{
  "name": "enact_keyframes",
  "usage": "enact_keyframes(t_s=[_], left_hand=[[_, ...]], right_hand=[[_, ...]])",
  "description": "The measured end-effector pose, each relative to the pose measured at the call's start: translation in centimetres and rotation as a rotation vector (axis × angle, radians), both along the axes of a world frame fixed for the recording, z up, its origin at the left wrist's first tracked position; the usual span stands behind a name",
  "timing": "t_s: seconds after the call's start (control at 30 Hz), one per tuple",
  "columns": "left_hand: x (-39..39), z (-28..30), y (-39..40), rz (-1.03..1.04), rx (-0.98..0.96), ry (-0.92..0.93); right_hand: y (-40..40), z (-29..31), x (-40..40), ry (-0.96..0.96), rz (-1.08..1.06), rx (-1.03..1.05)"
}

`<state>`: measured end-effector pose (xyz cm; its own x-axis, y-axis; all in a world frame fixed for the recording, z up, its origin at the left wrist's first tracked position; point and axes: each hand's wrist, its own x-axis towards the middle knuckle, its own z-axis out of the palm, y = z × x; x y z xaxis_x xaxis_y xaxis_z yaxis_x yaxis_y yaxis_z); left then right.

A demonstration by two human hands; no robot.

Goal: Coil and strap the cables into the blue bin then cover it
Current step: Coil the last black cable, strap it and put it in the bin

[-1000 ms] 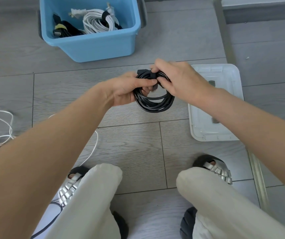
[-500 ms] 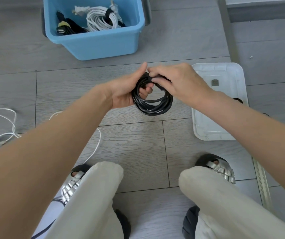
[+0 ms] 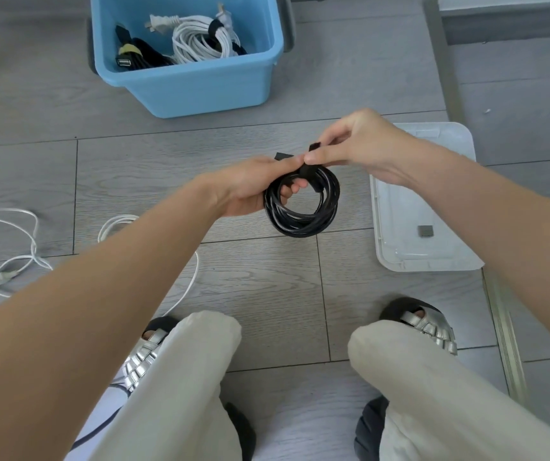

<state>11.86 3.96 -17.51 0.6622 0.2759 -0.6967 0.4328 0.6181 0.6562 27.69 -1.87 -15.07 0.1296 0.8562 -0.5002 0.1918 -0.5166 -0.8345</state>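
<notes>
A coiled black cable (image 3: 303,212) hangs above the floor in front of me. My left hand (image 3: 253,184) grips the coil at its top left, fingers through the loop. My right hand (image 3: 353,141) pinches the end of a black strap (image 3: 310,161) that wraps over the coil's top. The blue bin (image 3: 200,84) stands beyond, holding a strapped white cable coil (image 3: 200,41) and a strapped black cable (image 3: 137,56). The white lid (image 3: 409,234) lies upside down on the floor to the right, partly under my right forearm.
Loose white cable (image 3: 27,241) sprawls on the grey floor at the left, running under my left arm. My knees and silver sandals fill the bottom. A metal floor rail (image 3: 446,78) runs along the right. A small dark piece (image 3: 425,230) lies in the lid.
My right hand has lifted off the coil and drawn the strap end up and to the right. The coil now hangs lower from my left hand.
</notes>
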Motion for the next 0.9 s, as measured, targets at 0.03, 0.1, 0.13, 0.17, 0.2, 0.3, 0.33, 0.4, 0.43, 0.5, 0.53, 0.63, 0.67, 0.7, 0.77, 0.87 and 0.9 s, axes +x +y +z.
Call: enact_keyframes(t_s=[0.03,0.1,0.13,0.17,0.2,0.3,0.33,0.4,0.43,0.5,0.53,0.63,0.67,0.7,0.77,0.87,0.9], left_hand=[[0.0,0.2,0.1,-0.009,-0.003,-0.023],[0.0,0.6,0.4,-0.039,0.005,-0.055],[-0.1,0.8,0.5,-0.072,0.021,-0.063],[-0.1,0.9,0.5,-0.109,0.037,-0.071],[-0.1,1.1,0.5,-0.137,0.050,-0.085],[0.2,1.3,0.6,-0.137,0.086,-0.144],[0.3,1.3,0.7,-0.125,0.097,-0.158],[0.3,1.3,0.8,-0.100,0.098,-0.174],[0.2,1.2,0.9,-0.085,0.093,-0.178],[-0.1,1.0,0.9,-0.053,0.070,-0.166],[-0.3,0.9,0.9,-0.043,0.055,-0.157],[-0.9,0.9,1.4,-0.033,0.013,-0.138],[-1.1,1.0,1.6,-0.017,0.005,-0.135],[-1.2,1.1,1.8,0.010,0.004,-0.129],[-1.2,1.4,2.5,0.074,0.017,-0.117],[-1.8,2.0,3.8,0.134,0.030,-0.105],[-2.0,2.1,4.2,0.139,0.033,-0.106]], right_hand=[[-0.1,-0.1,0.1,0.107,-0.053,-0.020],[-0.3,-0.5,0.1,0.272,-0.142,-0.070],[-0.3,-0.6,0.2,0.314,-0.157,-0.098],[-0.4,-0.6,0.2,0.318,-0.151,-0.138],[-0.5,-0.6,0.3,0.290,-0.123,-0.186],[-0.6,-0.5,0.7,0.284,-0.059,-0.273],[-0.4,-0.3,0.8,0.312,-0.050,-0.271],[-0.1,0.1,0.7,0.353,-0.067,-0.230],[0.2,0.2,0.5,0.347,-0.085,-0.196],[0.7,0.4,-0.1,0.282,-0.118,-0.141],[0.9,0.3,-0.5,0.236,-0.119,-0.126],[1.4,-0.2,-1.0,0.075,-0.094,-0.129],[1.5,-0.3,-1.0,0.033,-0.079,-0.102],[1.6,-0.2,-1.0,0.003,-0.050,-0.056],[1.8,0.7,-1.0,-0.102,0.067,0.057],[2.6,1.6,-1.4,-0.434,0.415,0.118],[3.0,1.7,-1.6,-0.565,0.493,0.126]])
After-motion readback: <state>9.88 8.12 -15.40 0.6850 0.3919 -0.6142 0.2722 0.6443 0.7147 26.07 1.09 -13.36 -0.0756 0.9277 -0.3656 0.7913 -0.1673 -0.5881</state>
